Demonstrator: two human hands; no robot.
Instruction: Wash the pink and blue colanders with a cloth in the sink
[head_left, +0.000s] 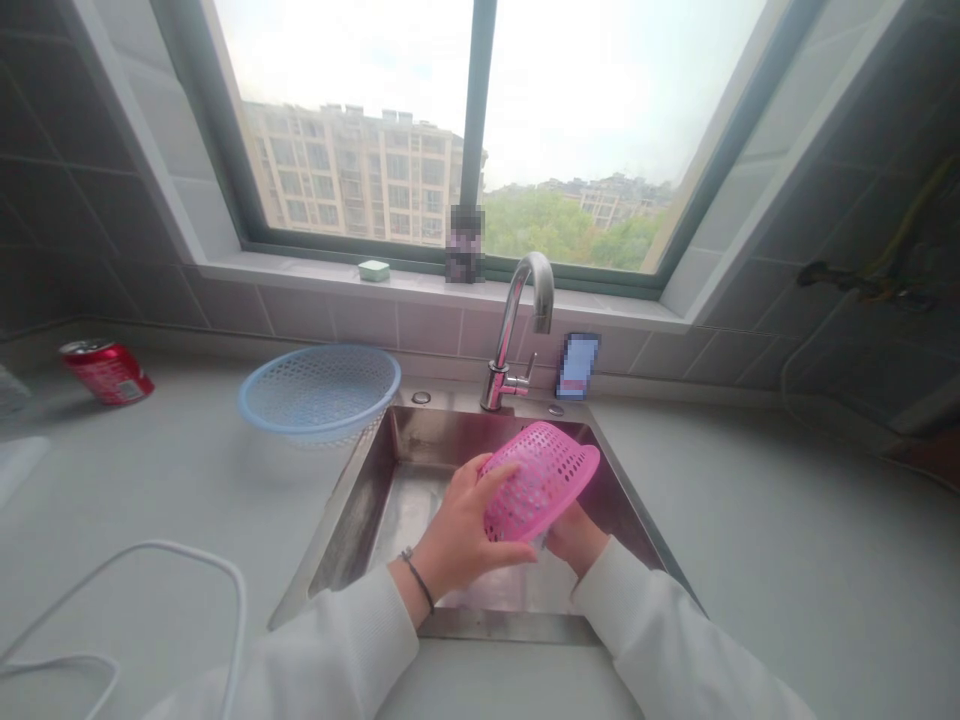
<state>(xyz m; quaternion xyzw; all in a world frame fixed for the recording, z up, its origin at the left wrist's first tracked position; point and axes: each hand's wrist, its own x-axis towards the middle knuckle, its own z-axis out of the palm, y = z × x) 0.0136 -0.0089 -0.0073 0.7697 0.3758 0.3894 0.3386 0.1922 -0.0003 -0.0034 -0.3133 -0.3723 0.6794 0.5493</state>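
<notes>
The pink basket point(541, 478) is held tilted by the left grip point(463, 525); right grip point(579, 537) can't be read; through slipping, a drop is risked!

1. Your left hand point(459, 520) holds a tipped pink basket point(536, 475) over the sink point(409, 500).
2. Your right hand point(577, 540) is partly hidden by it.
3. A blue basket point(322, 385) sits left of the sink.
4. A red can point(109, 375) is farther left.
</notes>
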